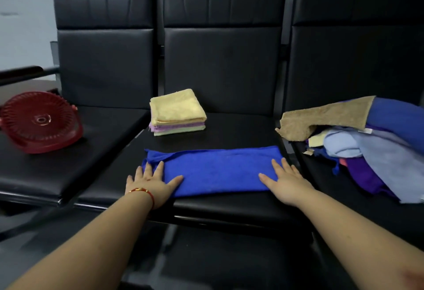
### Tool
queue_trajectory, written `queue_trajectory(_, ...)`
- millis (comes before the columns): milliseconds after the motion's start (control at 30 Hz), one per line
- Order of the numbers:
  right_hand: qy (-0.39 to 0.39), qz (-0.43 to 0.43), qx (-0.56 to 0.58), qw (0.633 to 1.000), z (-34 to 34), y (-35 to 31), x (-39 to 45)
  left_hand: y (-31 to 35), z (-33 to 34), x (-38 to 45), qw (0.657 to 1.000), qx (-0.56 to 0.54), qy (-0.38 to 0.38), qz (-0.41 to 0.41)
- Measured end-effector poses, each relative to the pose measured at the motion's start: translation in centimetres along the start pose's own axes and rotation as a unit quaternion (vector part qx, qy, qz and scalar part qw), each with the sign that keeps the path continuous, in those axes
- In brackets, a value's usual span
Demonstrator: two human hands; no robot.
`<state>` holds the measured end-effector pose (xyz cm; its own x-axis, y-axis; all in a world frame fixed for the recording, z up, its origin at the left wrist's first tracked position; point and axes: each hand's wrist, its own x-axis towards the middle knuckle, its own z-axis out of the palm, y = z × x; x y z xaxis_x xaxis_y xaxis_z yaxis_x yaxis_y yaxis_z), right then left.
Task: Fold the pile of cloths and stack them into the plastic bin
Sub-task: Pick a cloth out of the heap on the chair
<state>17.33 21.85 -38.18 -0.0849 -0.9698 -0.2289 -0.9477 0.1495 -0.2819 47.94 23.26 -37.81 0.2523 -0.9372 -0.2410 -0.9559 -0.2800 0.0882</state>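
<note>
Low in the frame's middle, left hand (152, 180) and right hand (284, 179) press flat, fingers spread, on the blue cloth's (213, 170) two ends. One folded stack (177, 113) sits behind; one loose pile (367, 142) right; one red bin (40, 122) left.

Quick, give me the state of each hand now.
Left hand: open, flat on the blue cloth.
Right hand: open, flat on the same cloth.

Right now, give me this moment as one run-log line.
step: flattening blue cloth on middle seat | left hand: flat on it | right hand: flat on it | folded stack: behind | unfolded pile: right seat | red bin: left seat
</note>
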Motion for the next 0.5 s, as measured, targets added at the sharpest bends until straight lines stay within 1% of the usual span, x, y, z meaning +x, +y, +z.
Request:
queue_trajectory(100,-0.021,0.002,0.014,1.0,-0.4,0.5,-0.9,0.6,0.0,-1.8,0.999,0.034,0.007,0.005)
queue_trajectory(167,-0.032,0.001,0.019,0.999,-0.8,1.0,-1.6,0.8,0.0,-3.0,0.996,0.082,0.035,0.018)
queue_trajectory(233,-0.033,-0.008,0.036,0.999,-1.2,1.5,-2.3,0.6,-0.1,-3.7,0.992,0.097,0.068,0.035)
queue_trajectory(267,-0.03,-0.012,0.052,0.998,-1.4,1.7,-2.5,0.5,-0.3,-3.9,0.993,0.085,0.073,0.035)
queue_trajectory(367,-0.009,-0.003,0.118,0.993,-2.0,2.4,-2.8,0.3,-0.9,-3.5,0.998,-0.013,0.064,0.002)
queue_trajectory(433,0.009,0.011,0.152,0.988,-2.2,2.6,-2.8,0.5,-1.0,-2.8,0.996,-0.05,0.076,-0.015)
queue_trajectory(500,0.04,0.028,0.159,0.986,-2.3,2.8,-2.4,0.6,-1.1,-2.2,0.99,-0.098,0.094,-0.028)
